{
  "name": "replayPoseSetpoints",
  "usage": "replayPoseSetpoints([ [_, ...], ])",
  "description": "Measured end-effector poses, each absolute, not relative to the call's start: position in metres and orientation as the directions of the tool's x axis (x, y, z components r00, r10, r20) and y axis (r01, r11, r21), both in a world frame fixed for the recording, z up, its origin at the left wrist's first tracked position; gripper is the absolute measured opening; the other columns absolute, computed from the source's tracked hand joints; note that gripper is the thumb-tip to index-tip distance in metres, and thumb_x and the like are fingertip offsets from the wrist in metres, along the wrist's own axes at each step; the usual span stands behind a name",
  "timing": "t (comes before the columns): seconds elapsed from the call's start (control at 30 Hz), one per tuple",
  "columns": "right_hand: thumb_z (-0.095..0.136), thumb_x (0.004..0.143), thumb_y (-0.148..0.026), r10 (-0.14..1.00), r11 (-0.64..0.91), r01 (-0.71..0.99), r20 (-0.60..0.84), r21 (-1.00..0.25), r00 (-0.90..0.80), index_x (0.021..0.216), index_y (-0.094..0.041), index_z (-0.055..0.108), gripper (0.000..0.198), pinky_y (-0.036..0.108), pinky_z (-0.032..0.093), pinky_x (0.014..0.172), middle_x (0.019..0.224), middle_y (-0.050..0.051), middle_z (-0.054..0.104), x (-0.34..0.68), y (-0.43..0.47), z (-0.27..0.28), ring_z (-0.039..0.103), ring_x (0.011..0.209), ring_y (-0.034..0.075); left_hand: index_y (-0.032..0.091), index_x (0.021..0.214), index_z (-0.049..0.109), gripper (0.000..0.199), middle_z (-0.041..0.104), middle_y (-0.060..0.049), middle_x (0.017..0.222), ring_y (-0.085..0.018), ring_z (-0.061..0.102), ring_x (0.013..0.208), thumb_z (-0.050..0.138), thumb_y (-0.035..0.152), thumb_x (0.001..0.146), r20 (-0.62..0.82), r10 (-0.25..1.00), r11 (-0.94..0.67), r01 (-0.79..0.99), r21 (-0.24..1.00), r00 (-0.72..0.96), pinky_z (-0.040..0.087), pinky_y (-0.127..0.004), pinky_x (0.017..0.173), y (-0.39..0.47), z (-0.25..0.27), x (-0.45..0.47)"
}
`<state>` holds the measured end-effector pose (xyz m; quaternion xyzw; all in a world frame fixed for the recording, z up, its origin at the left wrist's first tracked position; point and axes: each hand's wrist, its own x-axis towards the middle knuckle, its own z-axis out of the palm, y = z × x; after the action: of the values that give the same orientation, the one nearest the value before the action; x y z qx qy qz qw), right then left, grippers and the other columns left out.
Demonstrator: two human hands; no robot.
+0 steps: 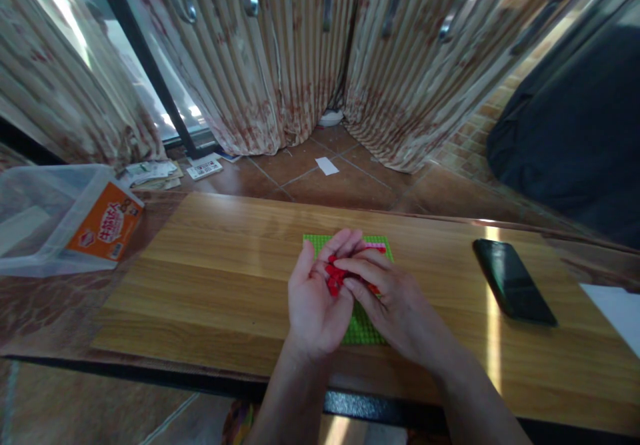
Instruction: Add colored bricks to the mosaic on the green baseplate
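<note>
My left hand point(320, 308) is turned palm up and cupped, with a small heap of red toy bricks point(334, 278) lying in it. Over that palm, the thumb and fingertips of my right hand point(395, 298) pinch together at the red bricks; which single piece they grip is too small to make out. Beneath both hands lies a green studded baseplate point(365, 330), partly covered by them. Near its upper right edge, a row of pink and red bricks point(375, 247) shows. Some orange-red pieces on the plate are mostly hidden behind my right hand.
The baseplate rests on a wooden table point(210, 285). A black phone point(515, 281) lies at the right, with white paper point(613, 311) beyond it. On the left stands a clear plastic bin point(45, 251) with an orange label. Striped curtains point(280, 65) hang behind the table.
</note>
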<state>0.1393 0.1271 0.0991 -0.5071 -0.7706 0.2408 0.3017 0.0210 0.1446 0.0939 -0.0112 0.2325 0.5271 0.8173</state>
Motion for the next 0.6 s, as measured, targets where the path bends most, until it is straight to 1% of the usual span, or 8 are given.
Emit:
replayPoseSetpoints([
  [0.1,0.055,0.088,-0.019,0.949,0.307,0.639,0.180,-0.705,-0.258,0.105,-0.023,0.066,0.021,0.033,0.050,0.085,0.106,0.004,0.063,0.137,0.126,0.101,0.059,0.096,0.017,0.010,0.101,0.067,0.048,0.066,-0.013,0.117,-0.024,0.053,0.122,0.036,0.045,0.093,-0.391,0.852,0.452,-0.867,0.212,0.349,0.039,-0.034,0.105,0.144,0.094,0.022],
  [0.23,0.059,0.084,-0.018,0.974,0.225,0.613,0.157,-0.758,-0.163,0.097,-0.023,0.067,0.016,0.031,0.051,0.077,0.097,0.002,0.066,0.132,0.125,0.100,0.061,0.088,0.016,0.009,0.101,0.067,0.047,0.067,-0.013,0.114,-0.023,0.055,0.120,0.035,0.042,0.094,-0.400,0.845,0.460,-0.864,0.207,0.355,0.041,-0.034,0.103,0.145,0.093,0.025],
  [0.3,0.059,0.085,-0.019,0.976,0.219,0.606,0.170,-0.765,-0.137,0.094,-0.023,0.068,0.014,0.031,0.050,0.078,0.095,0.002,0.067,0.131,0.125,0.098,0.062,0.087,0.016,0.010,0.100,0.068,0.045,0.068,-0.013,0.113,-0.023,0.057,0.117,0.035,0.041,0.094,-0.404,0.849,0.450,-0.867,0.215,0.341,0.041,-0.033,0.103,0.145,0.093,0.026],
  [0.43,0.056,0.087,-0.022,0.975,0.220,0.608,0.198,-0.763,-0.104,0.094,-0.024,0.069,0.015,0.033,0.050,0.083,0.098,0.002,0.069,0.132,0.125,0.096,0.064,0.092,0.017,0.010,0.099,0.068,0.042,0.069,-0.013,0.111,-0.023,0.059,0.114,0.037,0.039,0.093,-0.410,0.853,0.439,-0.870,0.224,0.324,0.044,-0.034,0.100,0.144,0.093,0.026],
  [0.5,0.054,0.089,-0.024,0.973,0.223,0.599,0.215,-0.769,-0.087,0.095,-0.025,0.069,0.016,0.033,0.051,0.080,0.097,0.002,0.071,0.134,0.125,0.095,0.065,0.088,0.017,0.010,0.098,0.068,0.041,0.069,-0.013,0.110,-0.023,0.060,0.112,0.039,0.038,0.093,-0.421,0.850,0.430,-0.878,0.211,0.316,0.046,-0.034,0.097,0.144,0.093,0.026],
  [0.6,0.055,0.089,-0.026,0.959,0.248,0.569,0.280,-0.784,-0.033,0.095,-0.025,0.069,0.016,0.031,0.052,0.076,0.095,0.002,0.072,0.142,0.127,0.094,0.066,0.084,0.016,0.009,0.093,0.068,0.037,0.070,-0.013,0.103,-0.020,0.064,0.103,0.043,0.036,0.091,-0.477,0.842,0.376,-0.908,0.182,0.253,0.048,-0.032,0.093,0.146,0.091,0.022],
])
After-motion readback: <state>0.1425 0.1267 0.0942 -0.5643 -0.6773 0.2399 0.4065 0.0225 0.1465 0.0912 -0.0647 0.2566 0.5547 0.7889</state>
